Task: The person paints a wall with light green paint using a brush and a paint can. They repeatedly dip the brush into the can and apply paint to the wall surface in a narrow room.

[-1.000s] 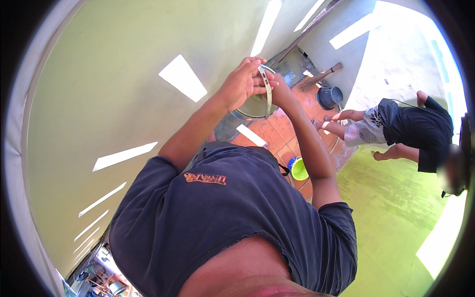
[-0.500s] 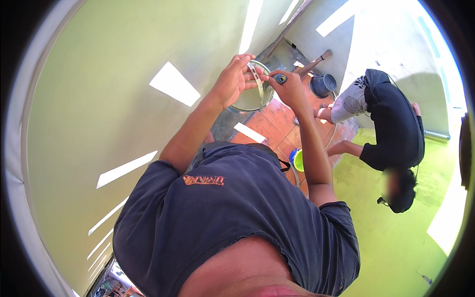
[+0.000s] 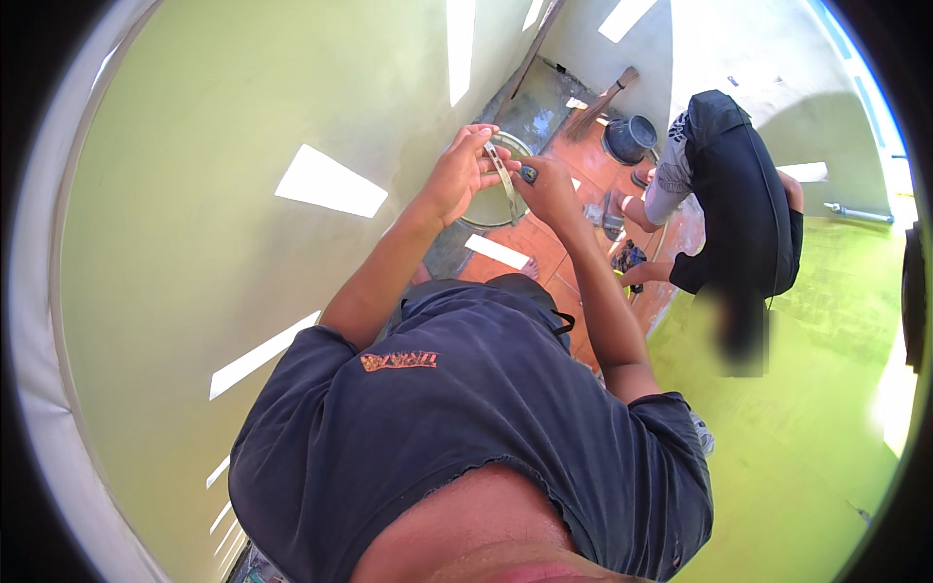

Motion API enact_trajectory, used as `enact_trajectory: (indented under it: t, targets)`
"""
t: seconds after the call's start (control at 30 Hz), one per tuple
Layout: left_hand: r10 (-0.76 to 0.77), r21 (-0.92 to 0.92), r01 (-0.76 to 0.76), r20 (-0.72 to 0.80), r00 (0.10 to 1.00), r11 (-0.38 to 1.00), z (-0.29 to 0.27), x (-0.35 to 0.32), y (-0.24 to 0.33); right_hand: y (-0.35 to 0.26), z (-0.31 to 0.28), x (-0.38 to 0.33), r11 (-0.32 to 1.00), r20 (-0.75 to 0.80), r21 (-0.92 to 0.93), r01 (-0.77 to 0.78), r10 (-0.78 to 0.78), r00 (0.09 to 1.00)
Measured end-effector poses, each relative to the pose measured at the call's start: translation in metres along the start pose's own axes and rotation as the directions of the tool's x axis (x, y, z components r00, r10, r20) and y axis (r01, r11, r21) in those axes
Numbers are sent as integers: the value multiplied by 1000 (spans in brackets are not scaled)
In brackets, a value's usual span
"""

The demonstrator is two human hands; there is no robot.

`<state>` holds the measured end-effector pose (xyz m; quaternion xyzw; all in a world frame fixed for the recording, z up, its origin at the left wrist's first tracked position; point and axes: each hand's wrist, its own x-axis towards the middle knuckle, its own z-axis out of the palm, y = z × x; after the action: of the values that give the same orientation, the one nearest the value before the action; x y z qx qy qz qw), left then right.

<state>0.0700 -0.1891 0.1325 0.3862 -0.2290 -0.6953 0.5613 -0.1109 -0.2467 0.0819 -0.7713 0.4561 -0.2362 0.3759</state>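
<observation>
A long, narrow pale strip with dark slots (image 3: 501, 173) is between my hands. My left hand (image 3: 453, 183) pinches its upper end between thumb and fingers, with other fingers spread behind it. My right hand (image 3: 552, 194) is closed round a dark handle with a rounded, blue-tinged end (image 3: 528, 175), close beside the strip's middle. Whether handle and strip are one tool, I cannot tell. Below both hands, a round pale-rimmed bucket (image 3: 483, 226) stands by the wall, partly hidden by hands and strip.
To the right, a co-worker in black (image 3: 741, 199) bends low, one arm reaching toward the floor. A black bucket (image 3: 630, 140) and a broom (image 3: 601, 105) are near the far corner. A pale green wall (image 3: 224, 126) rises close on my left. Orange tiles (image 3: 535, 241) cover the floor.
The co-worker has shifted left, and an arm now reaches to the floor. The bright green bucket is now mostly hidden. My hands keep nearly the same hold, slightly lower in view.
</observation>
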Motion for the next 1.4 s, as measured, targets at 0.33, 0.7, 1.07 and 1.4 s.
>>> enact_trajectory:
  t: [0.33, 0.7, 1.07, 1.4]
  targets:
    - [-67, 52, 67, -10, 998, 996, -5, 22, -39, 48, 11, -19, 991, -150, -130, 14, -33, 988]
    - [-7, 3, 8, -199, 980, 1000, -44, 54, -107, 159, 21, -19, 799, -138, 577, -169, 299, 944]
    - [-121, -13, 132, -489, 864, 991, -144, 125, -216, 328, 80, -33, -125, 187, 982, -139, 663, 724]
    - [25, 158, 122, -703, 710, 980, -329, 155, -421, 532, 375, 99, -105, 98, 994, -33, 711, 697]
